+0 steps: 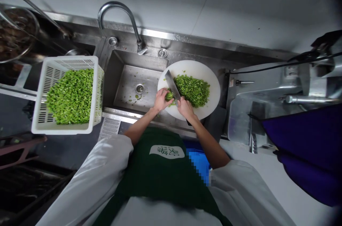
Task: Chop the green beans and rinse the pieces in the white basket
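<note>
On a round white cutting board (213,94) lies a heap of chopped green vegetable (192,90). My right hand (186,108) is closed round the handle of a cleaver (173,85), whose blade stands between my left hand and the heap. With curled fingers, my left hand (161,100) grips a bunch of green stalks (169,95) right beside the blade. A few small green bits are scattered on the board near the blade. The lower part of the blade and the handle are partly hidden by my right hand.
A white plastic basket (95,94) of chopped greens stands left of the steel sink (130,80). Over the sink arches a faucet (117,4). Another faucet and a pot (18,33) are at far left. A slicer-like metal machine (245,108) and purple cloth (307,147) are right.
</note>
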A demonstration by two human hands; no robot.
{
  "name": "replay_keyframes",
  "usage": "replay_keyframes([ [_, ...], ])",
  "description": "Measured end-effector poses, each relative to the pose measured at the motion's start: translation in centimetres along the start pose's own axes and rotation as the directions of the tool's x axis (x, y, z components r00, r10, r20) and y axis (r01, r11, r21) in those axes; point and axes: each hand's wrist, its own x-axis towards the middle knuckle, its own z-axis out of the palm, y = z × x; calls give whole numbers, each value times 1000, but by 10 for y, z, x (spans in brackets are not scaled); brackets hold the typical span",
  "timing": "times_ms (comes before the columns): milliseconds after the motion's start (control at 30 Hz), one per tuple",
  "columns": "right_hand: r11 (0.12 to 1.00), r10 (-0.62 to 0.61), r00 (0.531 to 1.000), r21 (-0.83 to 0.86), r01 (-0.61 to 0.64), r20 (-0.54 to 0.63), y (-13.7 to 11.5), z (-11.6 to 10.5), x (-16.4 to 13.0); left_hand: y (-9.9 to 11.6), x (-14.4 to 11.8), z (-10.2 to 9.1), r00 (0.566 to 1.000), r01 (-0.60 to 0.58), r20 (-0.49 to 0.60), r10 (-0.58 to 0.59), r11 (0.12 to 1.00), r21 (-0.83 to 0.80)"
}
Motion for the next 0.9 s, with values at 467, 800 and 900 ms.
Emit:
replay_keyframes([
  [467,998,-7,1000,-70,8,16,-1,-15,-14,-18,-22,20,982,-164,-110,154,982,-89],
  [800,987,-39,997,-154,48,63,-7,0,-38,-20,-8,41,973,-207,-94,209,978,28],
  [900,990,-31,998,-135,38,48,-14,5,-24,-21,-5,43,972,-219,-79,223,974,48],
])
